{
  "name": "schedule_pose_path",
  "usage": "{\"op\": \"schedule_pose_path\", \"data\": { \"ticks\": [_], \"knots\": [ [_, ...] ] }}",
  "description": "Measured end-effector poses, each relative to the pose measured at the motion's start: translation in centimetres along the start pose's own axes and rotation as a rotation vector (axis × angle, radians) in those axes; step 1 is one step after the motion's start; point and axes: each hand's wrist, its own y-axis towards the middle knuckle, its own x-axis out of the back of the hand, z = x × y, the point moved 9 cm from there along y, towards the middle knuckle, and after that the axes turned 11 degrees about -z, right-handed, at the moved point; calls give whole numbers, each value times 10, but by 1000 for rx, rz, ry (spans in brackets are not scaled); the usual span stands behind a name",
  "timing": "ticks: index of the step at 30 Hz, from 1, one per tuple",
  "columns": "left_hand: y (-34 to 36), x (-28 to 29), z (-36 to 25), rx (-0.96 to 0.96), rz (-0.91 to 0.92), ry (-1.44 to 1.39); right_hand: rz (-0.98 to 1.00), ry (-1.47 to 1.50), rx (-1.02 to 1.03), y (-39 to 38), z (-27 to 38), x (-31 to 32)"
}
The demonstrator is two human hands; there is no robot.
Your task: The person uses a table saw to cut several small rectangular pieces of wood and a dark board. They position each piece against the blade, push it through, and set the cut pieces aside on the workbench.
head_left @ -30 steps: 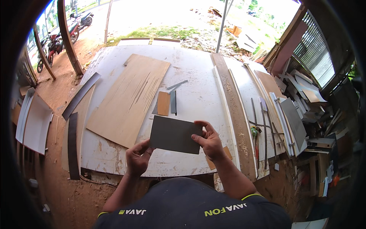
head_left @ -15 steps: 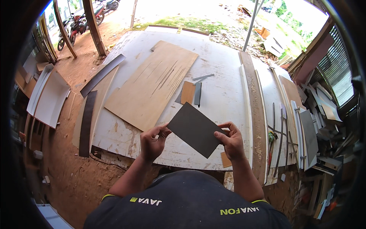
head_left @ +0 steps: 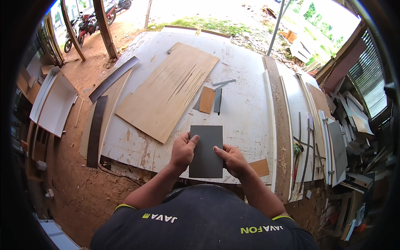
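Between my hands, close to my body, is a dark grey rectangular panel, its long sides running away from me. My left hand grips its left edge, thumb lying on the upper face. On the opposite edge my right hand holds it the same way, fingers tucked underneath. Just beyond lie a wood-grain piece and a narrow dark grey strip, side by side on the white work table. Another wood-grain piece lies by my right wrist.
A large plywood sheet covers the table's left part. Thin grey strips lie past the small pieces. A long brown board runs down the right side. Offcuts are heaped at far right; a white open box stands at left.
The panel has turned from slanted to upright and come nearer my body. My left hand has shifted right and my right hand left, closing in on its long edges.
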Motion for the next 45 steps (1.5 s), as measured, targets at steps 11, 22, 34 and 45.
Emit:
{"op": "schedule_pose_path", "data": {
  "ticks": [11, 22, 34, 45],
  "knots": [
    [-10, 3, 6, -218, -131, 571, -259, 256, 247, 16, 14, 4],
    [-17, 15, 23, -160, -135, 487, -350, 243, 213, 17, 2, 14],
    [-7, 63, -3, -152, -127, 577, -441, 324, 240, 19, 18, 61],
    [24, 36, 2, -197, -241, 412, -144, 180, 237, 16, -9, -9]
  ]
}}
